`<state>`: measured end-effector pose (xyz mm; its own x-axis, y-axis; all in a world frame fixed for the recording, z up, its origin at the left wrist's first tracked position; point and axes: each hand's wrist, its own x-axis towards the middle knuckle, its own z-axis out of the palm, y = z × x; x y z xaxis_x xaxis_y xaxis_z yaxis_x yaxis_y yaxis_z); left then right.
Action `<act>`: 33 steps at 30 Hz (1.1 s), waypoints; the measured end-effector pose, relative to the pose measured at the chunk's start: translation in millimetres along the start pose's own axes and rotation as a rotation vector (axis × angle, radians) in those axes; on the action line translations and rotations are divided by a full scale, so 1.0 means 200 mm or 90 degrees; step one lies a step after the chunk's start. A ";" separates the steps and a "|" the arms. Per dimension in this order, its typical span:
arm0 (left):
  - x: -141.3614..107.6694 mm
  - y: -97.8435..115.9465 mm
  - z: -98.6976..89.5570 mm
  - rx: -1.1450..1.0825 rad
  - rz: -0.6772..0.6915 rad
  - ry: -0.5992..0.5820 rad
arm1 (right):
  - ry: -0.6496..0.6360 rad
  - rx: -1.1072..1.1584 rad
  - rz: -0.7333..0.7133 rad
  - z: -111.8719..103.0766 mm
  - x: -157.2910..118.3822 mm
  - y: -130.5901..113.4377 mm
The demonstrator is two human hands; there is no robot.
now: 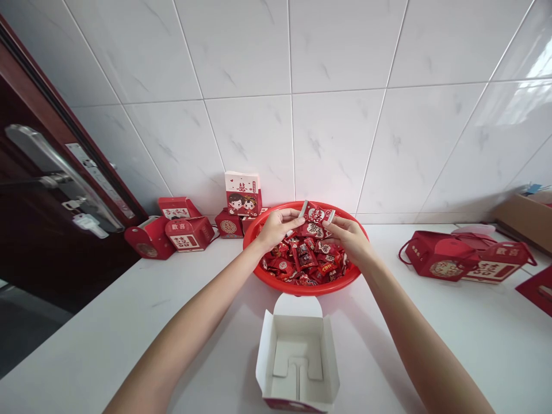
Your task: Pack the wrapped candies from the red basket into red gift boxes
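Note:
Both my hands are raised over a red plastic basket (269, 280) heaped with red-wrapped candies (306, 256). Between them is a red candy packet (315, 214) with pale ends and white printed characters. My left hand (279, 227) pinches its left end with thumb and fingers. Its right end is pinched by my right hand (351, 237). Nearer to me, in front of the basket, stands an open box (297, 345), white inside, with its flaps up and nothing in it. The basket's far rim is partly hidden behind my hands.
Red gift boxes (187, 233) stand at the back left, near a dark door (38, 201) with keys in its lock. A pink-and-red illustrated box (243, 192) rests on others against the tiled wall. More red boxes (440, 256) and a cardboard carton (524, 218) are on the right.

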<state>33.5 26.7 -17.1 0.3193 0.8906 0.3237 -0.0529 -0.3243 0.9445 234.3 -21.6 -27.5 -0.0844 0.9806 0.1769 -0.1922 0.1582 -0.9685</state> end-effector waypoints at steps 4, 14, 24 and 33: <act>0.00 -0.01 0.00 0.005 0.006 -0.007 | -0.021 -0.010 0.011 0.01 -0.01 -0.01; 0.00 -0.01 -0.01 0.009 0.017 -0.033 | -0.060 -0.017 -0.001 0.00 -0.01 0.00; 0.00 0.01 0.01 0.005 -0.009 0.053 | -0.008 -0.013 -0.017 -0.01 0.00 0.00; 0.02 0.00 -0.02 -0.028 -0.068 0.229 | -0.005 0.047 0.009 -0.01 0.00 0.00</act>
<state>31.0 32.6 -16.0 -0.0263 0.9763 0.2147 -0.0808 -0.2162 0.9730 236.0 -21.1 -28.0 -0.0956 0.9817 0.1646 -0.2624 0.1346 -0.9555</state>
